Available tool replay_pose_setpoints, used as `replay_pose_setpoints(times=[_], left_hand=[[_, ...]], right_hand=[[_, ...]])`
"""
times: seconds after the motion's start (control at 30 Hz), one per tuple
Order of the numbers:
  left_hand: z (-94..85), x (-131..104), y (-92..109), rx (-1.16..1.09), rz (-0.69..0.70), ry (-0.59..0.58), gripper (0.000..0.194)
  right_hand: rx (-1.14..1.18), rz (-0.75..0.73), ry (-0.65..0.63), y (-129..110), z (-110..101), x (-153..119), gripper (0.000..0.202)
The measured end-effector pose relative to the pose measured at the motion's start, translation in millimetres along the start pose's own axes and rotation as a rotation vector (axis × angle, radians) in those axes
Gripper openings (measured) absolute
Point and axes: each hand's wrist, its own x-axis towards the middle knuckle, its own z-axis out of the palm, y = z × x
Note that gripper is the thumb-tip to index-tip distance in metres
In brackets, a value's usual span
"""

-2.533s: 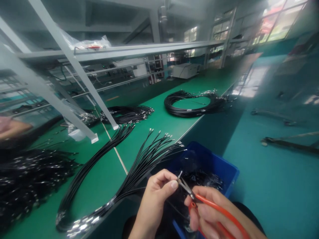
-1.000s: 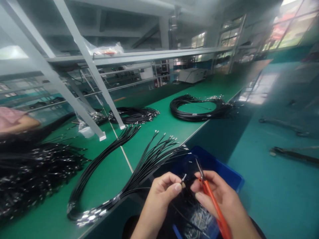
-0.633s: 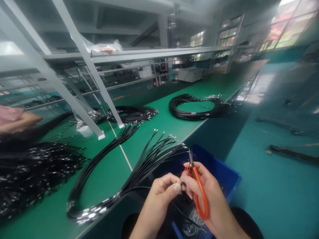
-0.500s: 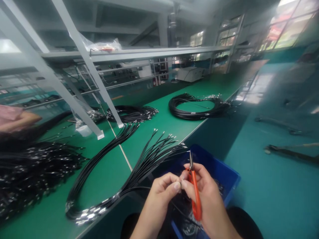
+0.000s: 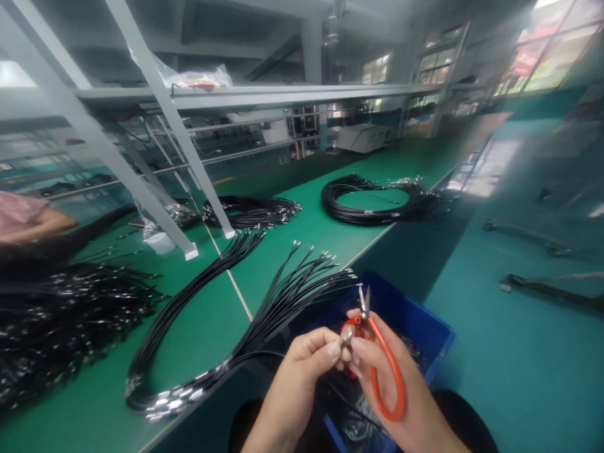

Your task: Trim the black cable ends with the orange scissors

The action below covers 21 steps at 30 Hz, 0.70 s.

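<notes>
My left hand (image 5: 309,362) pinches the end of a black cable (image 5: 264,356) between thumb and fingertips, and a small shiny piece (image 5: 348,336) shows at its tip. My right hand (image 5: 394,377) holds red-handled scissors (image 5: 400,387), blades pointing up and slightly apart. Its thumb and fingertips are close to the shiny piece; whether they touch it I cannot tell. The held cable runs back to a looped bundle of black cables (image 5: 151,346) on the green table, whose loose metal-tipped ends fan out just beyond my hands. A blue bin (image 5: 431,330) sits below the hands.
Two coiled cable bundles, one at the middle (image 5: 250,212) and one at the right (image 5: 358,217), lie farther back. A large cable pile (image 5: 70,327) covers the left side, near a person's arm (image 5: 56,221). Metal shelf posts (image 5: 189,157) stand on the table (image 5: 283,258).
The scissors have opened: their blades parted and the red handle swung outward to the right. My right fingers shifted slightly, and the shiny piece at the left fingertips shows more. The left hand stays put.
</notes>
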Motion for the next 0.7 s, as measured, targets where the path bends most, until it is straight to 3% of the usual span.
replay_pose_setpoints(times=[0.4, 0.7], left_hand=[[-10.6, 0.9, -6.0, -0.064, -0.073, -0.088, 0.018], [-1.3, 1.2, -5.6, -0.034, -0.051, 0.010, 0.019]], right_hand=[[0.001, 0.011, 0.072, -1.2, 5.5, -2.0, 0.032], [-0.024, -0.036, 0.131, 1.5, 3.0, -4.3, 0.037]])
